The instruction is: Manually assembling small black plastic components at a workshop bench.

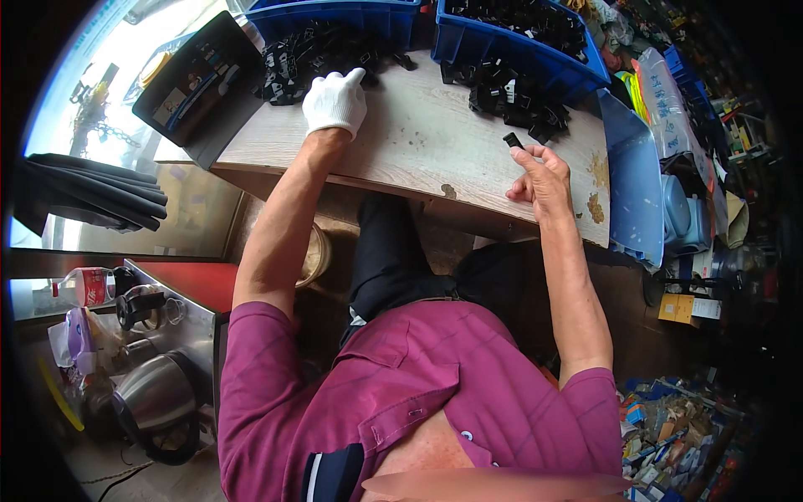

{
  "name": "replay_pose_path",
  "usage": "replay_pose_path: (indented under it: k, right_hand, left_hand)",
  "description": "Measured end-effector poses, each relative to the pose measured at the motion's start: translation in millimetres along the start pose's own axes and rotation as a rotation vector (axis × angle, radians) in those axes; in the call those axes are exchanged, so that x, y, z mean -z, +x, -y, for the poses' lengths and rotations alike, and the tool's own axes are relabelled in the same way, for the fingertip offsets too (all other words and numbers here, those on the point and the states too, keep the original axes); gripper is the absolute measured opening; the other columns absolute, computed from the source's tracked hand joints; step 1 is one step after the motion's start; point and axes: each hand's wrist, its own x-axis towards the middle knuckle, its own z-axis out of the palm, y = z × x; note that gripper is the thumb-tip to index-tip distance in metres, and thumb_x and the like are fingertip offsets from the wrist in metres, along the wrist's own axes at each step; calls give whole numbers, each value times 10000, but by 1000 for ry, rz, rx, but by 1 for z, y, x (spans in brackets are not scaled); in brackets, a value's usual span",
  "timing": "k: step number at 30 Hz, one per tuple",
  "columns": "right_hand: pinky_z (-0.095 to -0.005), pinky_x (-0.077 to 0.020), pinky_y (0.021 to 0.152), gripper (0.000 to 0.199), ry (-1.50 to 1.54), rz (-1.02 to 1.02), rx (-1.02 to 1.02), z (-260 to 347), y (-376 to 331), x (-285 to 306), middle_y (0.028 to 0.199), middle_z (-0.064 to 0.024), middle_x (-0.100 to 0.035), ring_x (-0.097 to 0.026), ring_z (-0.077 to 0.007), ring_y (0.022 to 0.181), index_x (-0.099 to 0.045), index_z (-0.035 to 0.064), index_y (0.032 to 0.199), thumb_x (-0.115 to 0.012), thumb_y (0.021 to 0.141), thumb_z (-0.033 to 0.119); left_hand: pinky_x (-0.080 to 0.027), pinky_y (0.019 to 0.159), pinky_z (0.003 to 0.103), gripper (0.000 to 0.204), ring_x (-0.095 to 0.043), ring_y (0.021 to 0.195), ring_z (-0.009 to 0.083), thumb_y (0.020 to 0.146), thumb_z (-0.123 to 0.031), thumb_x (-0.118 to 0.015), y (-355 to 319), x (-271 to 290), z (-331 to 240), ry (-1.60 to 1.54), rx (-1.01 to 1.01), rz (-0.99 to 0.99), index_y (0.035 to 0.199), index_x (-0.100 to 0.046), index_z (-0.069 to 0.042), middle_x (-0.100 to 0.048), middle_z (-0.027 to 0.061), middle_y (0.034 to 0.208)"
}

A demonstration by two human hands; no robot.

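The thumb and forefinger of the bare right hand (548, 182) are pinched together on a small black piece (512, 140), which sticks out past the fingertips above the worktop (410, 125); the other fingers of that hand curl toward the palm. The left hand (335, 105), in a white knitted glove, is at the near edge of a loose pile of black parts (293, 63), its fingers bent over; whether they are closed on a part cannot be told from this view. Just beyond the right hand lies a second heap of black parts (510, 96), spread in front of a blue bin (510, 48) that is filled with more of them. Another blue bin (368, 12) stands behind the left pile. To the left of that pile, a dark tablet (196, 79) with a lit screen leans at a slant. A light-blue plastic panel (631, 188) borders the worktop's right end, where brown worn patches mark the pale surface. Farther out, at lower left, a metal kettle (159, 391) and a clear bottle (88, 286) with a red label lie near a red-topped cabinet (196, 283).
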Motion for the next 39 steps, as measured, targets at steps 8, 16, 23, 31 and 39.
replay_pose_path:
  k: [8, 16, 23, 31, 39]
  right_hand:
    - [-474, -641, 571, 282, 152, -556, 97, 22, 39, 98, 519, -19, -440, -565, -179, 494, -647, 32, 1035, -785, 874, 218]
    - [-416, -639, 530, 284, 51, -340, 76, 18, 31, 44, 519, -2, -456, -570, -142, 467, -655, 40, 1046, -785, 882, 232]
    - [-317, -584, 475, 271, -50, -42, 96, 10, 34, -30, 594, 1, -569, -508, -77, 414, -667, 49, 997, -817, 859, 228]
    - [-306, -537, 401, 343, -262, -103, 150, 5, 52, -70, 615, -6, -578, -476, -82, 404, -717, 39, 1089, -828, 842, 249]
    - [-298, -519, 381, 242, -430, -225, 116, 5, 65, -84, 652, -14, -592, -480, -92, 408, -743, 48, 1015, -800, 869, 233]
  left_hand:
    - [-556, 690, 436, 264, -650, 832, 338, 866, -93, -627, -15, 9, 8, -98, -189, -24, 1112, -690, -163, -680, 115, 866]
    - [-557, 703, 449, 221, -650, 825, 345, 866, -155, -668, -5, 5, 29, -124, -145, -32, 1078, -724, -173, -676, 115, 860]
    - [-566, 745, 433, 190, -652, 918, 324, 836, -193, -733, -6, 18, 20, -87, -132, -62, 1023, -750, -163, -697, 97, 985]
    - [-565, 824, 401, 226, -667, 954, 304, 840, -169, -727, -17, 18, 13, -251, -162, -17, 1063, -730, -134, -727, 77, 1048]
    - [-547, 867, 414, 256, -673, 969, 309, 865, -162, -711, -22, 26, 3, -294, -128, 85, 1116, -724, -111, -735, 111, 1039]
